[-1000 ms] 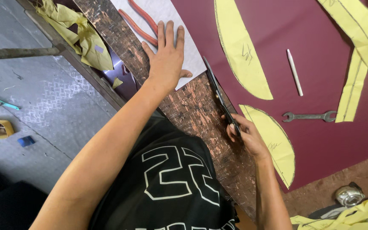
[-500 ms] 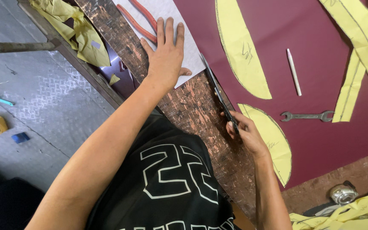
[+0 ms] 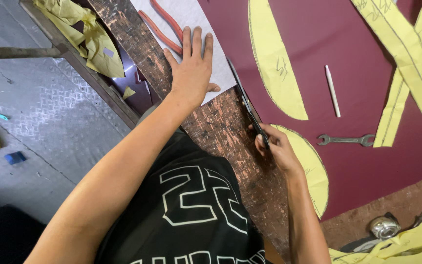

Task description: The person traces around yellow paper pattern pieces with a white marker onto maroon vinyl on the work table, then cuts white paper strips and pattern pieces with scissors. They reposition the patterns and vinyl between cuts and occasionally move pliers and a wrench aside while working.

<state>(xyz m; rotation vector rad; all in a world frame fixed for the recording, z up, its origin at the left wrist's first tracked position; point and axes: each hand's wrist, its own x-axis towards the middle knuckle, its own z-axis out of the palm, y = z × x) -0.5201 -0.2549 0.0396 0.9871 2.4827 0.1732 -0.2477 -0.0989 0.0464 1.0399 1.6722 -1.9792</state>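
The right hand (image 3: 274, 146) is closed around the handles of black scissors (image 3: 246, 102), blades lying along the edge of the maroon sheet (image 3: 367, 63) on the desk (image 3: 221, 127). The left hand (image 3: 191, 68) lies flat, fingers spread, pressing a white sheet (image 3: 191, 14) just beside the cut line. Yellow paper patterns (image 3: 274, 58) are laid out on the maroon sheet; judging by that, most cutting remains, with only the edge begun

No packages, labels, signs or screens anywhere in view
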